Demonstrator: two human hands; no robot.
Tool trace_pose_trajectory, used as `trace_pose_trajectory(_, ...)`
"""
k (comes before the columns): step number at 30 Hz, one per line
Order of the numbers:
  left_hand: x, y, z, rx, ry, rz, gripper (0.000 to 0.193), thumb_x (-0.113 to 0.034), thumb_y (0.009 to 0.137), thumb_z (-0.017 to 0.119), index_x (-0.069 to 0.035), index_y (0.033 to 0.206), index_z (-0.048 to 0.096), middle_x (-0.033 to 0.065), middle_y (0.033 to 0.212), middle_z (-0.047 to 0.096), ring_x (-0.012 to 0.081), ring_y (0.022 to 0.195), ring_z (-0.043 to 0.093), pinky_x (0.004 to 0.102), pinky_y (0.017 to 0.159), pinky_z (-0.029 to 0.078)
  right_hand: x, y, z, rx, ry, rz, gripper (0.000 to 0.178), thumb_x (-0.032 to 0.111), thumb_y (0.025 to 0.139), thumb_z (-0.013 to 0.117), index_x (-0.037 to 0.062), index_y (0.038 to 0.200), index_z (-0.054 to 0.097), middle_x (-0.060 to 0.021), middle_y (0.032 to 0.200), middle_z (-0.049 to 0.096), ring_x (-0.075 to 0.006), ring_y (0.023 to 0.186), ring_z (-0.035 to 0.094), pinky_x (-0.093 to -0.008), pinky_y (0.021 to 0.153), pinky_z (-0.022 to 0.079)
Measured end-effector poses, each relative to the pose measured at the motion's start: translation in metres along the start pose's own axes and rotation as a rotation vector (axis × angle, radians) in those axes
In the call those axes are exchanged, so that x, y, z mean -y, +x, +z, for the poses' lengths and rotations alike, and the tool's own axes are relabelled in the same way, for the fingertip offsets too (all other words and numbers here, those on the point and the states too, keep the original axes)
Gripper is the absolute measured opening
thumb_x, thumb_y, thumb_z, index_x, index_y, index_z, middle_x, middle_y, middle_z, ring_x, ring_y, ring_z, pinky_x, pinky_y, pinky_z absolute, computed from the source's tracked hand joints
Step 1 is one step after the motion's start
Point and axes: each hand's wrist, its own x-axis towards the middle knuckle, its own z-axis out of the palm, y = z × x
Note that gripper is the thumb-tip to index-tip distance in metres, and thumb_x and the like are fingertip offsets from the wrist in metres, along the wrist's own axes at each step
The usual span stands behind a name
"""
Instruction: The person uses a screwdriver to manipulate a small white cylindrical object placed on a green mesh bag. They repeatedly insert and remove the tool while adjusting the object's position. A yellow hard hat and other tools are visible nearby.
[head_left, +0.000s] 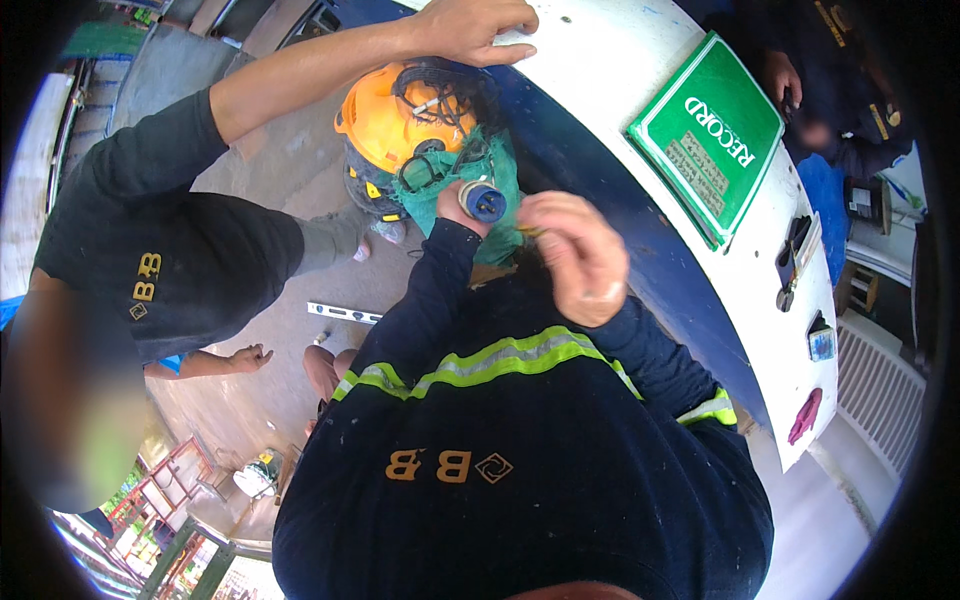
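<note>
My left hand (452,209) is closed around a round blue industrial plug (486,204), whose dark end with pins or holes points up. Just right of it, my right hand (582,258) is raised with its fingers bent and slightly smeared. A small yellow thing (529,230) shows at its fingertips; its kind is not plain. The two hands are close together but apart. Behind the plug hangs a green cloth or mesh bag (510,165), beside an orange hard hat (400,118) with dark straps.
A white table (600,75) curves along the right, bearing a green record book (712,140), dark-strapped item (793,262), small box (821,340) and maroon cloth (805,415). A co-worker (170,250) on the left rests a hand on it; another person stands far right. A spirit level (343,313) lies on the floor.
</note>
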Motion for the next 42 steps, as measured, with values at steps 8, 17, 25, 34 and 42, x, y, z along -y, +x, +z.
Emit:
trace_pose_trajectory(8,-0.002,-0.016,0.022,-0.049,-0.025,-0.163,0.016,-0.019,0.085,0.049,-0.004,0.083,0.052,0.0089,0.075,0.058,0.0225,0.072,0.058,0.0387,0.064,0.050,-0.064,-0.015,-0.010,0.103,-0.189,0.552,0.030,0.025,0.089,0.050,-0.0012,0.100,0.057,-0.0192,0.092,0.060,-0.0290,0.081,0.061,-0.0329,0.072,0.048)
trace_pose_trajectory(17,0.026,-0.006,0.009,-0.265,0.143,-0.009,0.013,-0.006,0.081,0.056,-0.003,0.085,0.045,0.0096,0.074,0.047,0.0255,0.057,0.054,0.0402,0.050,0.050,-0.120,-0.038,0.021,0.633,-0.622,0.811,0.060,0.045,0.072,0.058,-0.0066,0.103,0.056,-0.0290,0.083,0.060,-0.0423,0.085,0.059,-0.0445,0.078,0.046)
trace_pose_trajectory(25,0.020,0.009,0.002,-0.202,0.192,-0.216,0.011,-0.007,0.084,0.053,-0.004,0.088,0.044,0.0074,0.064,0.047,0.0239,0.052,0.053,0.0399,0.046,0.050,-0.099,-0.049,0.027,0.472,-0.604,0.710,0.052,0.041,0.073,0.060,-0.0081,0.091,0.056,-0.0295,0.079,0.059,-0.0426,0.078,0.059,-0.0458,0.072,0.047)
trace_pose_trajectory(34,0.009,0.033,-0.016,-0.120,0.249,-0.276,0.010,-0.004,0.081,0.054,-0.003,0.085,0.044,0.0084,0.066,0.049,0.0258,0.052,0.055,0.0407,0.046,0.050,-0.105,-0.046,0.026,0.462,-0.489,0.708,0.049,0.040,0.074,0.059,-0.0049,0.093,0.058,-0.0268,0.078,0.061,-0.0401,0.077,0.061,-0.0432,0.072,0.048)
trace_pose_trajectory(42,0.000,-0.001,0.002,0.080,-0.034,-0.194,0.023,-0.025,0.091,0.045,-0.002,0.095,0.047,0.0138,0.078,0.054,0.0309,0.073,0.057,0.0455,0.068,0.049,-0.111,-0.033,0.005,0.476,0.122,1.240,0.041,0.037,0.083,0.055,-0.0022,0.096,0.058,-0.0076,0.070,0.061,-0.0093,0.045,0.049,-0.0257,0.040,0.040)
